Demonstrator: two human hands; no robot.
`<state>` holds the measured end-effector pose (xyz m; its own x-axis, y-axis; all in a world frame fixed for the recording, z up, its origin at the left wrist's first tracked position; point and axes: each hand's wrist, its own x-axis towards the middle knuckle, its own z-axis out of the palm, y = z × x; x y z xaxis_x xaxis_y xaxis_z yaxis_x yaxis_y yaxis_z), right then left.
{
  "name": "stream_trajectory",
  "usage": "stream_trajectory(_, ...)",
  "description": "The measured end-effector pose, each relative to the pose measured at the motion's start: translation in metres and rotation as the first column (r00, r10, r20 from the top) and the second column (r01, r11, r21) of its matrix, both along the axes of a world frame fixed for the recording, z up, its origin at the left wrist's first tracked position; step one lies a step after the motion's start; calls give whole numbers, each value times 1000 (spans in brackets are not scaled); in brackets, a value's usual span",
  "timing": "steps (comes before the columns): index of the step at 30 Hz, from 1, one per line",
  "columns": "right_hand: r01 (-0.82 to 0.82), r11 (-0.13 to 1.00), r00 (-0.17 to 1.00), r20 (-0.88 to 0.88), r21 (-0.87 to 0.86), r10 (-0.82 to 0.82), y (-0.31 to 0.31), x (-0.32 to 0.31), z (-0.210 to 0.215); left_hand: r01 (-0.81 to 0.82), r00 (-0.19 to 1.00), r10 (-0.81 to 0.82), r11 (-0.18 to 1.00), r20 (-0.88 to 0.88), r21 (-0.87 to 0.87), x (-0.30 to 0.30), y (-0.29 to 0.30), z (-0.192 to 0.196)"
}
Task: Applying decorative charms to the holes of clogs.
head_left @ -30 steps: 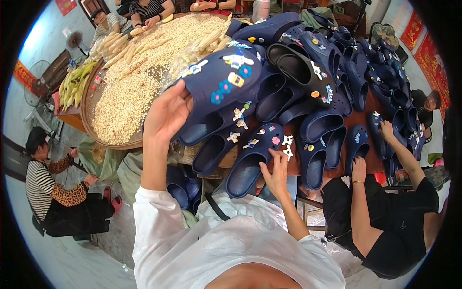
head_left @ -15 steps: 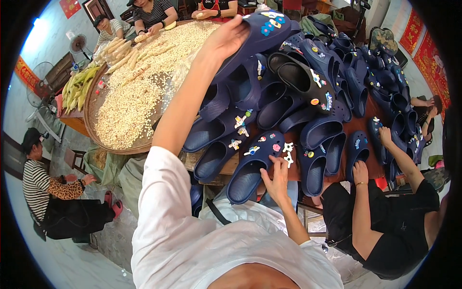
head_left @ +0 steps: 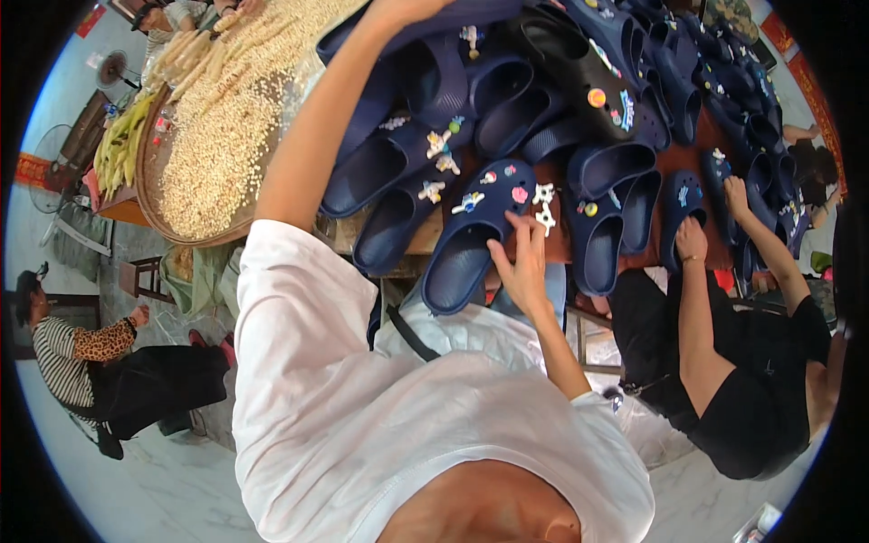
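Note:
My left arm stretches far up the table, and my left hand [head_left: 401, 11] sits at the picture's top rim, gripping a navy clog [head_left: 471, 13] that lies on the heap; the hand is partly cut off. My right hand [head_left: 522, 260] holds the side of a nearer navy clog with small coloured charms [head_left: 471, 237], which lies open side up at the table's near edge. Beside it lie more navy clogs with charms [head_left: 398, 154]. White star-shaped charms [head_left: 544, 204] sit just above my right fingers.
Several navy clogs [head_left: 634, 81] are piled across a reddish table [head_left: 701, 149]. A round woven tray of pale kernels [head_left: 208, 154] with cobs [head_left: 195, 59] stands left. A person in black [head_left: 733, 380] handles clogs on the right. Another person [head_left: 81, 348] sits low left.
My left hand has carried its clog from near my chest up and away to the far heap. My right hand has stayed on the charm-covered clog. The view has tilted closer to the table.

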<state>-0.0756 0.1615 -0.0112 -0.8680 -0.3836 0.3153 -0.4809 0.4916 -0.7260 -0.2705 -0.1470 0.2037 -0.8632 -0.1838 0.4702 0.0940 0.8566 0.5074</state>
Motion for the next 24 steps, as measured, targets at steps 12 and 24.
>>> stream_trajectory(12,11,1000,996,92,2,-11,-1,4,1,18,1000,-17,998,-18,60,52,0,9)
stream_trajectory(24,65,989,971,238,-135,-31,13,6,-20,162,759,-573,626,309,763,277,110,-159)
